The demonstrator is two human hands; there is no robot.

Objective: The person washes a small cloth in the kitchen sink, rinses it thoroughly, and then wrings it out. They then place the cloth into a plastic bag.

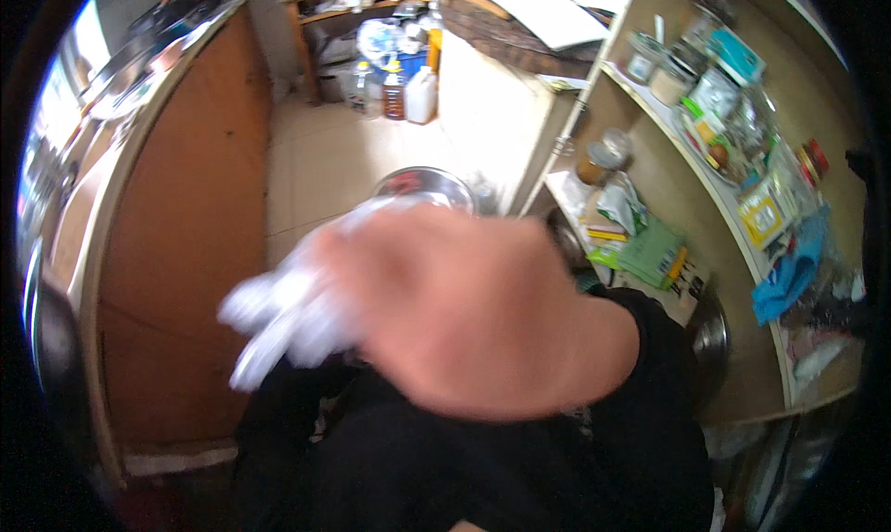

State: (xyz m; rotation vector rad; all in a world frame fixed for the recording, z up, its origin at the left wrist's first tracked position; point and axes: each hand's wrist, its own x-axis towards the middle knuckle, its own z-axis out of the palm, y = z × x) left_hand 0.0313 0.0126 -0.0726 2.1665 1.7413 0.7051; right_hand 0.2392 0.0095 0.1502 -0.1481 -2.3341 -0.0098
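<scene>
My right hand [424,274] is large and blurred, close to the camera, with the bare wrist and forearm running to a black sleeve at the right. White, thin, crumpled plastic [299,323] with finger-like ends, perhaps a disposable glove, hangs at its left side; the blur hides whether the fingers grip it. My left hand cannot be made out; a black sleeve [278,393] shows at the lower left. Beyond the right hand, a round metal basin [459,191] stands low, with something red inside, partly covered from view by the hand and the plastic.
A brown cabinet panel [188,232] rises at the left beneath a cluttered counter. At the right are shelves [710,166] with jars, packets and a blue cloth or bag [793,267]. Several bottles, one a white jug [420,97], stand on the tiled floor [313,156] ahead.
</scene>
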